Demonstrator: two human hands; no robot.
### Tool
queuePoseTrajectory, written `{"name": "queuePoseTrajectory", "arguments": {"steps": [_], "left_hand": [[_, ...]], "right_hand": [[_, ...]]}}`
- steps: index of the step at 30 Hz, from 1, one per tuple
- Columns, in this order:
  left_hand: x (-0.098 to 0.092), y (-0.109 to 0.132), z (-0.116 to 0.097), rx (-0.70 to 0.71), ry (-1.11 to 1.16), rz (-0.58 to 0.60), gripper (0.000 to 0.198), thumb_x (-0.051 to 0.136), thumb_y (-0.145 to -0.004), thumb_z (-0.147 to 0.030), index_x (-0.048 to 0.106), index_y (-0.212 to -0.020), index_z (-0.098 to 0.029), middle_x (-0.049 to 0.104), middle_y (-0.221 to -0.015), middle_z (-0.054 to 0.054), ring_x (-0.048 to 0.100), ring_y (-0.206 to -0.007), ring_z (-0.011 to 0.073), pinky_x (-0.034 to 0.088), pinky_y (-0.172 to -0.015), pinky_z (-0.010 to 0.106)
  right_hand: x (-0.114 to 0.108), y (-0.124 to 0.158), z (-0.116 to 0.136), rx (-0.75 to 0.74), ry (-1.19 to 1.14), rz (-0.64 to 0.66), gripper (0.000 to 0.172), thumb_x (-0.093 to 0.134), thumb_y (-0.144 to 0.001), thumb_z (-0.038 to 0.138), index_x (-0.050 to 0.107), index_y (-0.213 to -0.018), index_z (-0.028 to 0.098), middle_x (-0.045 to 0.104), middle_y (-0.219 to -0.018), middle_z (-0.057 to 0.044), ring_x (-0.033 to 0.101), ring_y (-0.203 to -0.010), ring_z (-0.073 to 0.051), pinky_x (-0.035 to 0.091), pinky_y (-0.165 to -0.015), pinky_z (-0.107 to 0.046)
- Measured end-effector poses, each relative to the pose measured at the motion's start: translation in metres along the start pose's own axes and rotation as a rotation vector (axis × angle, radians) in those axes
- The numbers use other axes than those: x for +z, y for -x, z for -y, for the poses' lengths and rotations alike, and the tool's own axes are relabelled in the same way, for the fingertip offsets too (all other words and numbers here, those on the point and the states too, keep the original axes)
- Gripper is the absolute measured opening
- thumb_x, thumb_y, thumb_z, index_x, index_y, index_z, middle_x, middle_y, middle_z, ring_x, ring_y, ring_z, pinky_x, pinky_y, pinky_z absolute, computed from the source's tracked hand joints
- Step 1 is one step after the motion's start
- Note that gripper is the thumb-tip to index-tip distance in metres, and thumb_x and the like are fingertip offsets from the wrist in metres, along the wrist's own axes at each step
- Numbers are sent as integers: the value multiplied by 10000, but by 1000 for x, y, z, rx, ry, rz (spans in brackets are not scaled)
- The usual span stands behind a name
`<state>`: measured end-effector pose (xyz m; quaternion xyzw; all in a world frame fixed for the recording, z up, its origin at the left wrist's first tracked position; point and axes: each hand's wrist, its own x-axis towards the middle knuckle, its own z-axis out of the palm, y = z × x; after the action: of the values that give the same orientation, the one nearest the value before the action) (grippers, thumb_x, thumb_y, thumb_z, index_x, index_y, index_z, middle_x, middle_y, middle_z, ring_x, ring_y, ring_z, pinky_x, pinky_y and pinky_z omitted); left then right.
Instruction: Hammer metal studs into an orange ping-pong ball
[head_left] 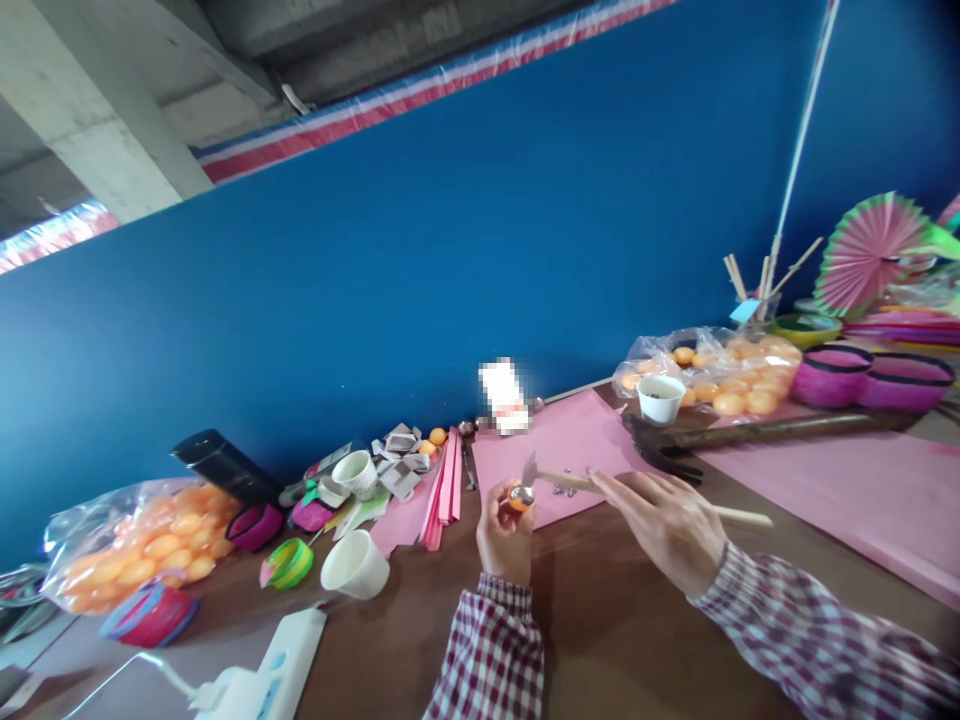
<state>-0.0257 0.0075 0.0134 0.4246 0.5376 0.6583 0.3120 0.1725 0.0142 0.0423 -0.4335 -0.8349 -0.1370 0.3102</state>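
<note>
We pinch a small orange ball (514,504) in our left hand (504,535), fingers curled round its smooth shell, a shiny silvery piece (523,493) showing at its top. The ball sits just above the near edge of a flat pink sheet (577,435) on the brown table (600,620). Our right hand (671,525) holds the slim, pale wooden handle of a little hammer (562,480), its narrow metal head close by the ball (whether the two touch, we cannot tell). Beyond the handle, tiny glinting metal bits (561,490) lie scattered on the matte paper.

To our right rests a heavier hammer (750,432) with a dark claw and a thick wooden shaft; behind it are a white cup (661,402) and a crinkled clear bag (735,375) of round orange balls. Past those, a pleated pink fan (870,255) with a jagged green rim opens like a wheel. To our left we have folded pink paper strips (444,490), a plain white tapered cup (355,566) and another glossy, bulging bag (161,545).
</note>
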Motion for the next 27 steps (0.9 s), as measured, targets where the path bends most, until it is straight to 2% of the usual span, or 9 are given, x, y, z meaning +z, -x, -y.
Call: {"name": "queuePoseTrajectory", "arguments": {"steps": [6,10,14,18,21,27], "left_hand": [[-1,-1,5,55,-54,10,345,638,-587,-138,540,-917,-156,617,-856,70,608,-754,156,489,-696,287],[-4,-1,10,121,-171,-19,359,630,-588,-166,552,-938,-160,613,-884,69,611,-735,152,501,-649,271],[-6,-1,12,141,-249,-3,362,615,-596,-165,542,-951,-156,612,-765,41,604,-652,135,504,-599,258],[-7,-1,10,218,-326,-20,345,599,-609,-161,552,-951,-168,596,-879,66,592,-698,139,503,-610,263],[-8,-1,9,266,-380,-10,325,606,-594,-156,568,-916,-168,590,-852,58,578,-660,129,501,-589,258],[-7,-2,12,199,-343,-35,341,621,-588,-186,579,-926,-174,591,-887,67,582,-677,137,498,-562,244]], "right_hand": [[0,0,0,-30,8,26,443,413,-817,136,398,-1237,274,601,-825,-23,527,-726,-128,370,-719,-279],[1,1,0,-14,3,-22,421,414,-826,160,402,-1238,243,600,-829,-31,521,-730,-126,364,-711,-268],[2,1,0,-32,25,16,429,413,-824,146,403,-1235,268,597,-819,-23,512,-702,-122,349,-698,-274],[2,1,1,-5,9,3,420,411,-830,165,400,-1236,272,594,-849,-24,515,-742,-129,346,-712,-275],[2,2,2,-32,9,37,433,406,-827,149,390,-1241,278,593,-833,-17,515,-725,-127,342,-697,-279],[4,2,2,-4,0,24,423,410,-830,171,391,-1239,278,593,-840,-18,516,-730,-130,342,-694,-280]]}}
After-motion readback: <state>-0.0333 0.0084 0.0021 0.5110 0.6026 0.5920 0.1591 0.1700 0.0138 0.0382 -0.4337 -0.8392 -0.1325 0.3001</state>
